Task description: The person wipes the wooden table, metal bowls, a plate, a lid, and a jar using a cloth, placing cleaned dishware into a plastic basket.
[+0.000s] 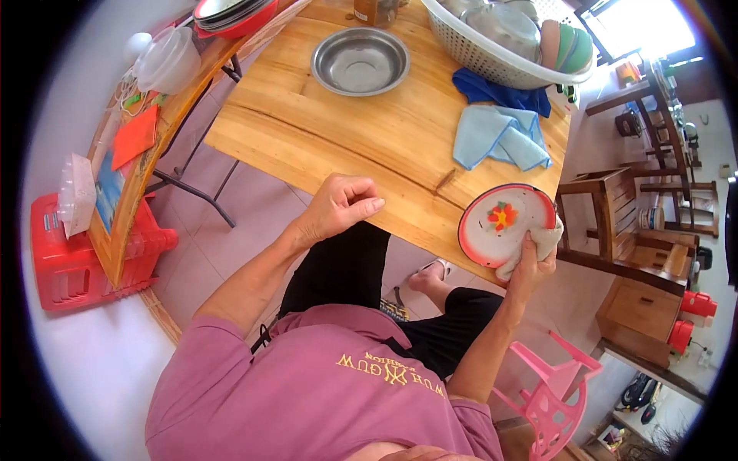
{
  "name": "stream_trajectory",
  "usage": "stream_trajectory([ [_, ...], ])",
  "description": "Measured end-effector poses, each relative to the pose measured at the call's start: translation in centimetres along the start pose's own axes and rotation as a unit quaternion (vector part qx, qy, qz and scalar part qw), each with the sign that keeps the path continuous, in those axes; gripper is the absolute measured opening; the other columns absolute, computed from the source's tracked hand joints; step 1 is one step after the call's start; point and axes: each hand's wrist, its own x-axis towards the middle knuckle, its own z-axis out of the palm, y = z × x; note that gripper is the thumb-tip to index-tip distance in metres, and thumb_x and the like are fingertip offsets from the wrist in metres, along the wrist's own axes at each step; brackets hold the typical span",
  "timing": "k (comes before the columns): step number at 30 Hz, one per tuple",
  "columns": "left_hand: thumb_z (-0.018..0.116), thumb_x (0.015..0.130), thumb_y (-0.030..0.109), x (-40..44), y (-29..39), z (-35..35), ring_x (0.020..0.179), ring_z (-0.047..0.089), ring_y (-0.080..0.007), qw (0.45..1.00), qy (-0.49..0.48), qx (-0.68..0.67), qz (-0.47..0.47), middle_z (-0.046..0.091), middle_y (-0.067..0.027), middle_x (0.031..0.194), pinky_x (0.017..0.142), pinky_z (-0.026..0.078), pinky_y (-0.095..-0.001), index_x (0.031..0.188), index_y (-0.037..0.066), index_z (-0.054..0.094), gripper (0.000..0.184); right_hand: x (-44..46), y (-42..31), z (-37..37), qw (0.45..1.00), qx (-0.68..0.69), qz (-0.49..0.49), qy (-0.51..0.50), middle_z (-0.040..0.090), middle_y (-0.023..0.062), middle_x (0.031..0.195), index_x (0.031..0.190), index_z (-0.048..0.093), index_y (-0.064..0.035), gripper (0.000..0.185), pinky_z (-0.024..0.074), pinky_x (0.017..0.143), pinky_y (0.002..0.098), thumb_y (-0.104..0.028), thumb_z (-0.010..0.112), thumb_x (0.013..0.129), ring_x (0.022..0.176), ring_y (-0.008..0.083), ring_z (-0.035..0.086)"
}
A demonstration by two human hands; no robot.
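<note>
My right hand (530, 265) grips the near right rim of a white enamel plate (486, 228) with a red edge and a painted flower. A pale cloth (548, 240) is bunched between that hand and the rim. The plate is at the table's near right corner; whether it rests on the wood I cannot tell. By the front edge, my left hand (346, 206) is closed, fingers curled and thumb against them, with nothing visible inside. A light blue cloth (503, 137) lies beyond the plate, and a steel basin (360, 61) sits farther back on the table.
A white perforated basket (492, 58) of bowls stands on the wooden table (307, 123), with a dark blue cloth (500, 92) beside it. A jar (375, 11) is at the back. Left is a side table (165, 115); right are a wooden chair (615, 207) and pink plastic chair (557, 392).
</note>
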Motion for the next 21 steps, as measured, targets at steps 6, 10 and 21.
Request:
stream_trajectory([
  [6,0.067,0.090,0.020,0.06,-0.32,0.12,0.058,0.037,-0.0051,1.000,0.006,0.021,0.013,0.044,0.0041,0.063,0.051,0.030,-0.0254,0.072,0.001,0.057,0.028,-0.03,-0.69,0.20,1.000,0.008,0.001,-0.004,0.069,0.0047,0.104,0.117,0.065,0.0023,0.030,0.0498,0.084,0.0268,-0.005,0.069,0.089,0.094,0.0110,0.062],
  [10,0.067,0.090,0.018,0.14,-0.06,0.20,0.059,0.038,-0.0047,1.000,0.008,0.025,0.013,0.045,0.0040,0.063,0.052,0.030,-0.0250,0.072,0.002,0.056,0.026,0.03,-0.42,0.00,1.000,-0.012,-0.010,-0.006,0.069,0.0030,0.100,0.113,0.066,0.0014,0.026,0.0496,0.081,0.0260,-0.007,0.071,0.088,0.090,0.0099,0.061],
  [21,0.068,0.090,0.026,0.09,0.43,0.34,0.061,0.039,-0.0059,1.000,0.004,0.019,0.003,0.046,0.0036,0.064,0.054,0.031,-0.0250,0.073,0.002,0.055,0.032,-0.04,-0.72,-0.07,1.000,-0.016,0.000,0.000,0.069,0.0042,0.093,0.105,0.065,0.0020,0.022,0.0499,0.077,0.0273,-0.011,0.072,0.088,0.086,0.0100,0.061],
])
